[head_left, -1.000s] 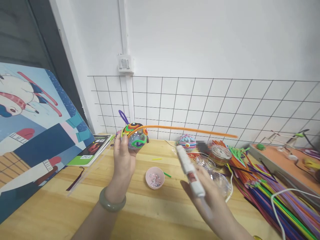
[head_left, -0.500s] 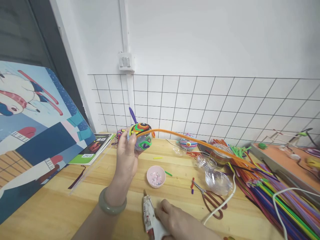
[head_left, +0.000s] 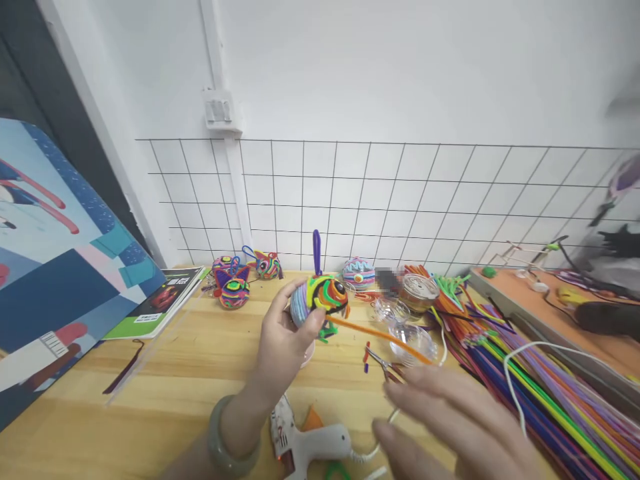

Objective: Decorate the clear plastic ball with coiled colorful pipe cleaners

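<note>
My left hand grips a ball ornament wrapped in colourful pipe cleaners, with a purple loop standing up from its top. A long orange pipe cleaner runs from the ball, near my left thumb, toward the lower right. My right hand is raised close to the camera, fingers spread, by the free end of that pipe cleaner. Whether a finger touches it, I cannot tell. Below both hands, a white hot glue gun lies on the table. Only the edge of a pink bowl shows behind my left hand.
Scissors and clear plastic shells lie right of the ball. Bundled pipe cleaners and a white cord cover the right side. Finished ornaments stand at the back left, near a magazine. A wire grid lines the wall.
My right hand has let go of the glue gun and risen to the right. My left hand has brought the ball closer and turned it. The view has shifted right.
</note>
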`<action>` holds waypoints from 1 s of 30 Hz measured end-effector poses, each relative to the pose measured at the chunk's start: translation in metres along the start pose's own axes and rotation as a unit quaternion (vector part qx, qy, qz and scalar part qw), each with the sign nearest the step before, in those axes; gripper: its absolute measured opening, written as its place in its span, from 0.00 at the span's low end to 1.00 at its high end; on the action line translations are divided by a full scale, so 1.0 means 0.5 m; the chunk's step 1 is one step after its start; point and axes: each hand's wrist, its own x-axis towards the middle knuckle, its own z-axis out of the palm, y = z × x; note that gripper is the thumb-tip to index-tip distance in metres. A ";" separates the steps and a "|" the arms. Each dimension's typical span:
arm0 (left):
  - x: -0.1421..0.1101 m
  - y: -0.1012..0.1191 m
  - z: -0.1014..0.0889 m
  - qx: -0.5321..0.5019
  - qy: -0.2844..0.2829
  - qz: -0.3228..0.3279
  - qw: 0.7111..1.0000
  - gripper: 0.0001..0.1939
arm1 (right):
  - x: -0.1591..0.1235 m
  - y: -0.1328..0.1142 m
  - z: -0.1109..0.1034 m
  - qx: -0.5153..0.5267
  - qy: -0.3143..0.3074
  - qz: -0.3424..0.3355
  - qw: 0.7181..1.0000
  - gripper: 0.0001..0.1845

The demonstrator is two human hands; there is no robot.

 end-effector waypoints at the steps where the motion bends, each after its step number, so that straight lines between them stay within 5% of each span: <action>1: -0.007 -0.002 0.005 -0.001 -0.011 0.002 1.000 0.21 | 0.004 0.011 -0.011 -0.026 0.009 0.014 1.000 0.14; 9: -0.029 0.006 0.016 0.005 -0.049 -0.013 0.999 0.21 | 0.033 0.062 0.001 0.080 -0.099 0.123 0.984 0.03; 17: -0.029 0.003 0.016 -0.023 -0.072 -0.083 0.994 0.21 | 0.039 0.070 0.013 0.200 -0.105 0.252 0.941 0.10; 30: -0.033 -0.004 0.009 -0.044 -0.111 -0.118 0.986 0.21 | 0.038 0.081 0.028 0.262 -0.084 0.316 0.908 0.10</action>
